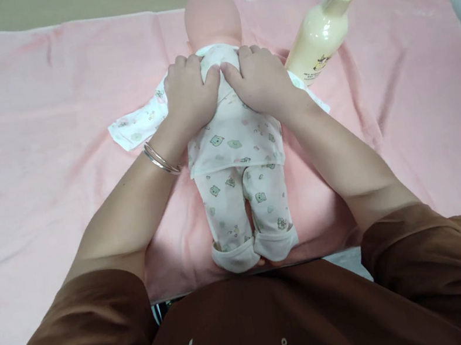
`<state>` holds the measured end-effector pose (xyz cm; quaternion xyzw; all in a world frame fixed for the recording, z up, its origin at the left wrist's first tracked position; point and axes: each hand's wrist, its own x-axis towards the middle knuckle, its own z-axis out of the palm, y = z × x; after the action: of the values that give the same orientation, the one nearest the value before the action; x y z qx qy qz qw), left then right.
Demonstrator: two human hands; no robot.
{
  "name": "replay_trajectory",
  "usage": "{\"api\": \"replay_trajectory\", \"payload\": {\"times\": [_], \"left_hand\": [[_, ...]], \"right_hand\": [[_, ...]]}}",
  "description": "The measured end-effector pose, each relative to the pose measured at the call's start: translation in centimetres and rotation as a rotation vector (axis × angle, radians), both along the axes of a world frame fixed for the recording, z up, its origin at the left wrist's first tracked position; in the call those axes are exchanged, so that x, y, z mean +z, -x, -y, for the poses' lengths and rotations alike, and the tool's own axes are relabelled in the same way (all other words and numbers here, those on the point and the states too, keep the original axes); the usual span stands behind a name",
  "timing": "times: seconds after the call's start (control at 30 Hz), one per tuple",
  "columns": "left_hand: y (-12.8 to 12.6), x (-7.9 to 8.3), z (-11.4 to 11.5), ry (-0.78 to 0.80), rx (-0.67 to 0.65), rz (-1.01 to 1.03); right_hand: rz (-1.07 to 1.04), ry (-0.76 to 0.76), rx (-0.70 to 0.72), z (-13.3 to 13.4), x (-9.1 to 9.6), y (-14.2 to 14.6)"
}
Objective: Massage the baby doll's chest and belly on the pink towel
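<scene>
A baby doll [234, 142] in white printed pyjamas lies along the middle of a pink towel [42, 146], its bald head [212, 16] pointing away from me. My left hand [188, 90] lies flat on the doll's left shoulder and upper body, fingers together. My right hand [259, 79] lies flat on the other shoulder, and the two thumbs nearly meet over the middle. Both hands press on the doll and grip nothing. A silver bangle [161, 160] circles my left wrist.
A cream pump bottle [323, 28] lies tilted on the towel just right of my right hand. The towel covers a wooden table [50, 8]. My brown sleeves and shirt fill the bottom of the view.
</scene>
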<state>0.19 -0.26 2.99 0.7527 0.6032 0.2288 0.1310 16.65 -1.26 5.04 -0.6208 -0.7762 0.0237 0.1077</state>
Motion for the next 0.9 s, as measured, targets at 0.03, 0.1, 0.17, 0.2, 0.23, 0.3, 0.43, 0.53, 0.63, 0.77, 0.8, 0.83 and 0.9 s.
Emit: {"api": "replay_trajectory", "payload": {"times": [0.03, 0.1, 0.17, 0.2, 0.23, 0.3, 0.43, 0.53, 0.63, 0.77, 0.8, 0.83, 0.9], "left_hand": [[-0.1, 0.1, 0.0, 0.008, -0.002, -0.011], [-0.2, 0.2, 0.1, 0.016, 0.015, -0.02], [-0.3, 0.2, 0.1, 0.022, 0.028, -0.016], [-0.3, 0.1, 0.1, 0.016, 0.039, -0.01], [-0.3, 0.1, 0.1, 0.01, 0.043, -0.008], [-0.2, 0.0, 0.1, 0.001, 0.031, -0.014], [-0.2, 0.5, 0.6, -0.017, -0.001, -0.041], [-0.6, 1.4, 1.5, -0.038, -0.038, -0.103], [-1.1, 2.0, 2.3, -0.097, -0.085, -0.168], [-1.2, 2.1, 2.3, -0.163, -0.116, -0.134], [-1.0, 2.0, 2.1, -0.155, -0.122, -0.112], [-0.8, 2.0, 1.8, -0.136, -0.124, -0.087], [-0.4, 1.9, 1.1, -0.066, -0.119, -0.041]], "right_hand": [[0.005, -0.007, 0.004, 0.1, 0.0, 0.0], [0.008, -0.008, 0.019, 0.2, 0.0, 0.1], [0.005, -0.004, 0.01, 0.2, -0.1, 0.1], [0.001, -0.002, -0.001, 0.2, -0.1, 0.1], [-0.005, -0.003, -0.005, 0.2, -0.1, 0.1], [-0.02, -0.004, -0.005, 0.1, -0.2, -0.1], [-0.081, 0.018, 0.012, -0.2, -0.2, -0.5], [-0.125, 0.036, 0.047, -0.4, 0.0, -0.8], [-0.134, 0.049, 0.066, -0.5, 0.1, -1.0], [-0.062, 0.019, 0.081, -0.2, 0.4, -1.0], [-0.036, 0.005, 0.087, 0.0, 0.5, -0.9], [-0.007, -0.01, 0.092, 0.2, 0.6, -0.7], [0.049, -0.036, 0.097, 0.9, 1.1, -0.3]]}}
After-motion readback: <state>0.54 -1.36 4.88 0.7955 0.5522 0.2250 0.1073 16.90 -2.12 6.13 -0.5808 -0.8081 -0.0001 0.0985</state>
